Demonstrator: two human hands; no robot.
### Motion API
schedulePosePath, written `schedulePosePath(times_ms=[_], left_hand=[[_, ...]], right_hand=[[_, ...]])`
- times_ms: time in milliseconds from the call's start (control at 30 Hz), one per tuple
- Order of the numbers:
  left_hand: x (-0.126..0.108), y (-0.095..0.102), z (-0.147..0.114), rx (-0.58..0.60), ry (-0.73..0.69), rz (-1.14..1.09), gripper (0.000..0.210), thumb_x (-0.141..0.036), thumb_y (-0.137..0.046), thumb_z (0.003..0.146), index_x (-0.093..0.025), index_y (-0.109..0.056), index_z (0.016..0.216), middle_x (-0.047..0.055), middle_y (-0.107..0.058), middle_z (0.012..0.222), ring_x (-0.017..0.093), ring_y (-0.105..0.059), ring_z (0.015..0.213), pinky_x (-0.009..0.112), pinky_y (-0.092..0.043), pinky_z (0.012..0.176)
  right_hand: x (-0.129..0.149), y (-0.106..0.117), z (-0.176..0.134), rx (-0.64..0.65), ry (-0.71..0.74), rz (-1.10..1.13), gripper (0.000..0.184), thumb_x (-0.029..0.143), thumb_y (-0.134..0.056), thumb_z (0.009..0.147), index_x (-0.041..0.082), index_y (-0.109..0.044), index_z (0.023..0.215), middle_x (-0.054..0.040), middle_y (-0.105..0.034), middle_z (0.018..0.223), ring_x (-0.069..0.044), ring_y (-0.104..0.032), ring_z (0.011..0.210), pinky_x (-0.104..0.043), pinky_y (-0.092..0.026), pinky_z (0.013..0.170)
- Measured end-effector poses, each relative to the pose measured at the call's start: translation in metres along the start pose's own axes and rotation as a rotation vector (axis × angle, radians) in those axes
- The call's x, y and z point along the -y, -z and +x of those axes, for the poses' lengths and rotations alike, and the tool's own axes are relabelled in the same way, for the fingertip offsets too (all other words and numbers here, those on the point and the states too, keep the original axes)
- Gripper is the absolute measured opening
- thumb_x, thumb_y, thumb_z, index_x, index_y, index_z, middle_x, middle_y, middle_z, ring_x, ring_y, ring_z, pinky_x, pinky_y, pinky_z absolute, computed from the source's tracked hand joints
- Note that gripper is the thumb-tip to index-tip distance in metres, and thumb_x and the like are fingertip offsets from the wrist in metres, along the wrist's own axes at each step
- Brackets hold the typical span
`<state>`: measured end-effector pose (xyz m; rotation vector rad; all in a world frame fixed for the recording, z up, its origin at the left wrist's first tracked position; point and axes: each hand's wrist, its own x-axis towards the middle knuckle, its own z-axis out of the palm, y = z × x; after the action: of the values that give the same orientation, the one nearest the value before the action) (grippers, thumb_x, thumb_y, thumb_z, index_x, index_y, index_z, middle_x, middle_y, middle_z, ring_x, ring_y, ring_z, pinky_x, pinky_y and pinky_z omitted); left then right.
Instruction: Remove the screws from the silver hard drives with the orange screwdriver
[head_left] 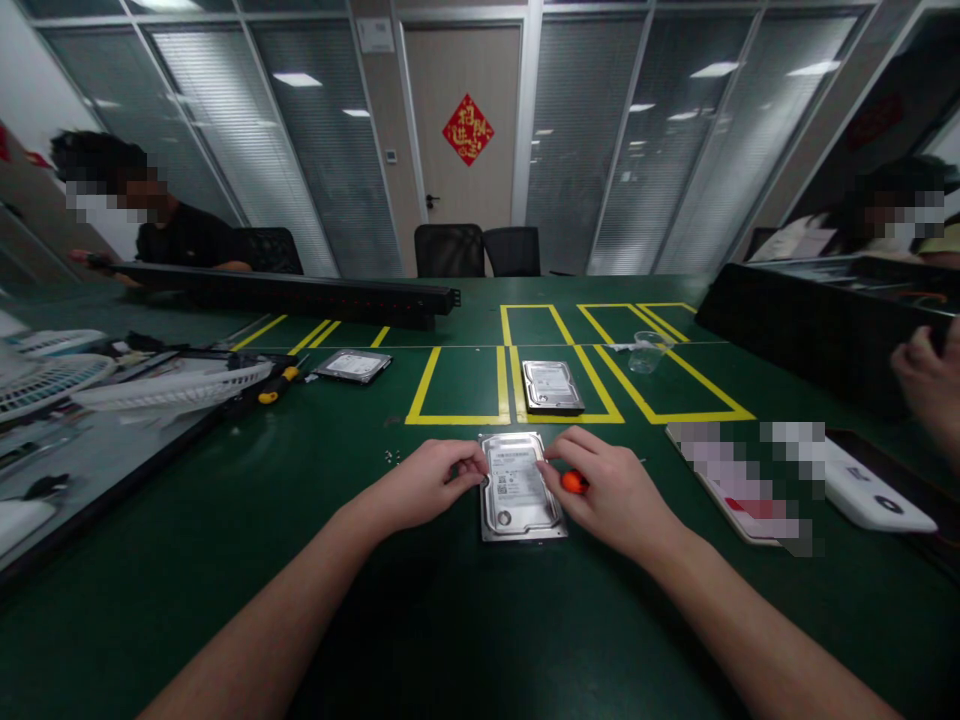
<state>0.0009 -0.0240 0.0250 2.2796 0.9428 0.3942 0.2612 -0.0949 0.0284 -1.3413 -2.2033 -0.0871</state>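
A silver hard drive (pixel 517 505) with a white label lies flat on the green table in front of me, label side up. My left hand (pixel 427 482) has its thumb and fingertips closed on the drive's left edge. On the opposite edge, the curled fingers of my right hand (pixel 611 495) touch the drive. An orange rounded piece (pixel 574 482) shows beneath my right palm; the rest of it is hidden, so I cannot tell its kind. Small screws (pixel 392 458) lie to the left of my left hand.
Beyond lies a second hard drive (pixel 551 386) within yellow tape lines, a third (pixel 354 365) farther left. A clear plastic cup (pixel 649 352), phones (pixel 874 495) and a black case (pixel 795 320) are rightward. A yellow-black screwdriver (pixel 279 385) and white fan parts (pixel 172 393) lie left. Co-workers sit both sides.
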Motion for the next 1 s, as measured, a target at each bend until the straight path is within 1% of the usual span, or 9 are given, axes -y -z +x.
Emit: schedulePosePath(times_ms=[167,267,333,733,867,1000], left_hand=[[0.0025,0.0005,0.0000,0.009,-0.089,0.037,0.015,-0.020,-0.055,0.100,-0.022,-0.069,0.103,0.002,-0.070,0.101,0.017,-0.063,0.091,0.028,-0.045,0.080],[0.0041,0.0012,0.0004,0.021,-0.103,0.048,0.016,-0.020,-0.055,0.101,-0.022,-0.070,0.103,0.003,-0.071,0.106,0.019,-0.064,0.098,0.029,-0.046,0.087],[0.0052,0.0013,0.0008,0.029,-0.103,0.055,0.016,-0.020,-0.055,0.101,-0.022,-0.070,0.104,0.003,-0.071,0.107,0.019,-0.064,0.099,0.030,-0.046,0.089],[0.0068,0.0001,0.0011,0.009,-0.099,0.031,0.011,-0.018,-0.058,0.100,-0.021,-0.069,0.099,0.000,-0.070,0.099,0.017,-0.063,0.091,0.027,-0.045,0.080],[0.0075,0.0001,0.0012,0.017,-0.035,0.008,0.009,-0.021,-0.059,0.099,-0.021,-0.068,0.101,-0.001,-0.068,0.093,0.015,-0.061,0.081,0.026,-0.043,0.071],[0.0054,-0.0006,0.0007,0.022,0.020,-0.019,0.011,-0.027,-0.059,0.099,-0.021,-0.068,0.100,-0.001,-0.067,0.088,0.015,-0.058,0.074,0.026,-0.043,0.065]], right_hand=[[0.0011,0.0007,0.0006,0.014,-0.003,0.008,0.015,0.028,-0.055,0.100,0.019,-0.068,0.099,-0.0077,-0.068,0.101,-0.020,-0.065,0.082,-0.033,-0.053,0.069],[0.0014,0.0013,0.0005,0.016,-0.007,0.009,0.016,0.027,-0.055,0.100,0.019,-0.069,0.100,-0.0078,-0.069,0.101,-0.019,-0.065,0.082,-0.033,-0.053,0.070],[0.0008,0.0013,0.0002,0.015,-0.008,0.007,0.016,0.028,-0.055,0.100,0.019,-0.069,0.101,-0.0079,-0.069,0.101,-0.020,-0.066,0.082,-0.033,-0.054,0.070],[0.0000,0.0009,-0.0011,0.028,-0.014,0.000,0.017,0.029,-0.055,0.100,0.019,-0.069,0.101,-0.0078,-0.069,0.102,-0.020,-0.066,0.082,-0.033,-0.052,0.070],[0.0001,0.0013,-0.0008,0.032,-0.019,0.006,0.017,0.029,-0.054,0.100,0.019,-0.069,0.100,-0.0078,-0.069,0.101,-0.020,-0.066,0.082,-0.033,-0.052,0.070],[-0.0001,0.0000,-0.0003,0.023,-0.018,0.013,0.017,0.028,-0.055,0.100,0.019,-0.068,0.100,-0.0075,-0.069,0.101,-0.020,-0.066,0.081,-0.033,-0.052,0.070]])
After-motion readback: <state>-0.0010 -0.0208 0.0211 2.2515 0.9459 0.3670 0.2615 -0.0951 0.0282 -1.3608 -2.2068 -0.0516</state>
